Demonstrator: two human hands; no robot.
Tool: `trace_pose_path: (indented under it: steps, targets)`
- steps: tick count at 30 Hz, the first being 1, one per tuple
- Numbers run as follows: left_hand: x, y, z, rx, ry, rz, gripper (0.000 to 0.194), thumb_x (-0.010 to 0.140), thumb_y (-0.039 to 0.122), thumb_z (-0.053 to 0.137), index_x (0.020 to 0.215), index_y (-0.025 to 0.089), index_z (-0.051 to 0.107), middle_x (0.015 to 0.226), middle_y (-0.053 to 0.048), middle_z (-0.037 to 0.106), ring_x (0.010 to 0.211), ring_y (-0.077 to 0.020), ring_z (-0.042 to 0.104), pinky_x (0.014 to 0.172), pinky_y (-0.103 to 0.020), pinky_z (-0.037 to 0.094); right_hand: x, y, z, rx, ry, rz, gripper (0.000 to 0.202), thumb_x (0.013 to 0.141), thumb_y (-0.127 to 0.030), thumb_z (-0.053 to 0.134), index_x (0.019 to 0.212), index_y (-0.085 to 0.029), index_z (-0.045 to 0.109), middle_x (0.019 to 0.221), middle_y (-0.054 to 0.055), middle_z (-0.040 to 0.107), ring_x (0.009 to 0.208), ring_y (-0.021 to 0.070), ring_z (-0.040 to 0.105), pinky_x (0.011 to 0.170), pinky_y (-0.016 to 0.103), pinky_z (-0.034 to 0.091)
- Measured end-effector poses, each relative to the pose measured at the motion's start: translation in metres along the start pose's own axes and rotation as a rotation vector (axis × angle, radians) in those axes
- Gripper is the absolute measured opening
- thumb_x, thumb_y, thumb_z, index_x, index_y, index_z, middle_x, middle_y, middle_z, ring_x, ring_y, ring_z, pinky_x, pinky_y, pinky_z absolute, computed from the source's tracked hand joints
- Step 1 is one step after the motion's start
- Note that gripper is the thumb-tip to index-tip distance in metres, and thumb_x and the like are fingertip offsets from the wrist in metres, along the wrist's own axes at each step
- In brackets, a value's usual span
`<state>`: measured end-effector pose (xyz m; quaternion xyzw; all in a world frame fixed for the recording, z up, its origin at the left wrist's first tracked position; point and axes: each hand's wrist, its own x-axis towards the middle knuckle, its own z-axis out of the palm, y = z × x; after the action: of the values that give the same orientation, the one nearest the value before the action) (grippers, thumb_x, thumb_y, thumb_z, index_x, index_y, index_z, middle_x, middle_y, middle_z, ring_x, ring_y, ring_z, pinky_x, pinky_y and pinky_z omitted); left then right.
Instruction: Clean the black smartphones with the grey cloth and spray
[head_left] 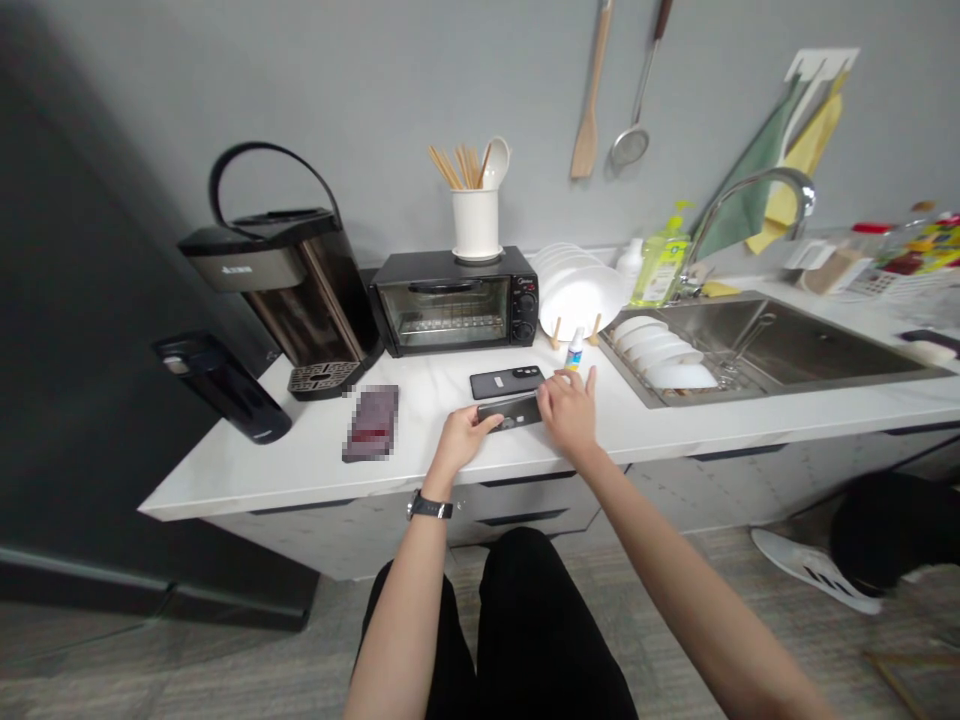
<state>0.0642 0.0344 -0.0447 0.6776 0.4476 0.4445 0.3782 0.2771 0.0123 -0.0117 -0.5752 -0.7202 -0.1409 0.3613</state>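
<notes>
A dark smartphone [511, 411] is held just above the white countertop, near its front edge. My left hand [459, 440] grips the phone's left end, thumb on the near face. At the other end my right hand [568, 412] closes on the phone, with some fingers raised; part of its grip is hidden. Just behind lies a black phone case [506, 381] with camera cut-outs, flat on the counter. A small white spray bottle [575, 348] with a blue and yellow label stands right behind my right hand.
A black toaster oven [457, 305] carries a white utensil holder [476, 222]. To the left are a water dispenser [289, 290], a dark tumbler [225, 390] and a blurred-out flat item [373, 422]. White plates [577, 295] and a sink [795, 345] with bowls [664, 355] stand right.
</notes>
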Motion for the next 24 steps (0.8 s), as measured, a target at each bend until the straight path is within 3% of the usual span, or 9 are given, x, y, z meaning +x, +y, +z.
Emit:
trace_pose_path:
  steps: [1,3,7,9,12,17,19,21,24]
  targets:
    - [0.001,-0.001,0.001,-0.005,-0.002,0.0,0.028,0.085,0.043,0.072,0.079,0.016,0.072,0.072,-0.003,0.071,0.069,-0.0179,0.06,0.067,-0.027,0.048,-0.001,0.005,-0.002,-0.01,0.02,0.025,0.036,0.109,-0.025,0.042,0.093,-0.02,0.074,0.103,0.011,0.077,0.125,0.0337,0.059,0.129,0.07,0.015]
    - [0.001,-0.001,0.001,-0.012,-0.005,0.003,0.028,0.084,0.043,0.072,0.081,0.015,0.073,0.075,-0.004,0.073,0.07,-0.0181,0.061,0.068,-0.027,0.048,-0.001,-0.007,0.001,0.002,0.04,0.023,0.035,0.108,-0.024,0.043,0.092,-0.02,0.074,0.102,0.011,0.077,0.125,0.0339,0.058,0.13,0.07,0.014]
    - [-0.003,0.003,-0.006,0.01,0.016,0.016,0.025,0.085,0.036,0.069,0.074,0.014,0.071,0.075,-0.005,0.074,0.072,-0.0189,0.062,0.067,-0.026,0.046,0.002,-0.078,0.022,0.087,-0.022,-0.091,0.033,0.109,-0.022,0.042,0.095,-0.02,0.073,0.103,0.01,0.077,0.128,0.0294,0.059,0.134,0.064,0.008]
    - [-0.004,0.005,-0.008,0.028,0.039,0.018,0.026,0.087,0.034,0.066,0.07,0.014,0.069,0.073,-0.006,0.073,0.071,-0.0192,0.062,0.065,-0.026,0.045,0.004,-0.099,0.028,0.105,-0.058,-0.147,0.034,0.109,-0.023,0.042,0.095,-0.02,0.072,0.104,0.01,0.078,0.127,0.0281,0.06,0.134,0.062,0.005]
    - [-0.004,0.004,-0.006,0.031,0.052,0.007,0.027,0.088,0.035,0.069,0.069,0.015,0.069,0.069,-0.004,0.07,0.07,-0.0185,0.062,0.065,-0.025,0.046,0.006,-0.079,0.025,0.083,-0.073,-0.184,0.035,0.11,-0.025,0.041,0.096,-0.021,0.072,0.106,0.01,0.077,0.123,0.0279,0.062,0.134,0.063,0.008]
    - [0.0,-0.001,0.0,-0.012,0.034,-0.019,0.027,0.086,0.042,0.076,0.08,0.016,0.074,0.072,-0.002,0.072,0.073,-0.0188,0.065,0.069,-0.026,0.051,0.006,0.014,0.006,0.007,0.019,0.034,0.039,0.109,-0.024,0.037,0.091,-0.02,0.072,0.102,0.012,0.077,0.117,0.0309,0.062,0.128,0.069,0.019]
    - [0.001,-0.003,0.001,-0.028,0.029,-0.025,0.029,0.086,0.044,0.076,0.082,0.015,0.075,0.073,-0.002,0.073,0.073,-0.0185,0.065,0.069,-0.026,0.051,0.005,0.031,0.002,-0.012,0.038,0.085,0.042,0.109,-0.024,0.035,0.089,-0.019,0.071,0.097,0.013,0.077,0.118,0.0326,0.061,0.126,0.071,0.023]
    - [0.001,-0.003,0.0,-0.042,0.024,-0.029,0.031,0.085,0.046,0.075,0.083,0.015,0.075,0.074,-0.002,0.073,0.071,-0.0176,0.064,0.067,-0.026,0.05,0.005,0.027,0.003,-0.021,0.038,0.095,0.042,0.109,-0.023,0.033,0.091,-0.018,0.071,0.098,0.014,0.076,0.118,0.0331,0.06,0.124,0.07,0.027]
    - [0.0,-0.001,-0.002,-0.044,0.016,-0.021,0.03,0.084,0.045,0.074,0.083,0.015,0.074,0.073,-0.001,0.072,0.068,-0.0163,0.061,0.065,-0.025,0.047,0.003,-0.015,0.013,-0.013,0.017,0.045,0.037,0.11,-0.023,0.037,0.097,-0.019,0.071,0.105,0.012,0.076,0.12,0.0304,0.061,0.128,0.064,0.025]
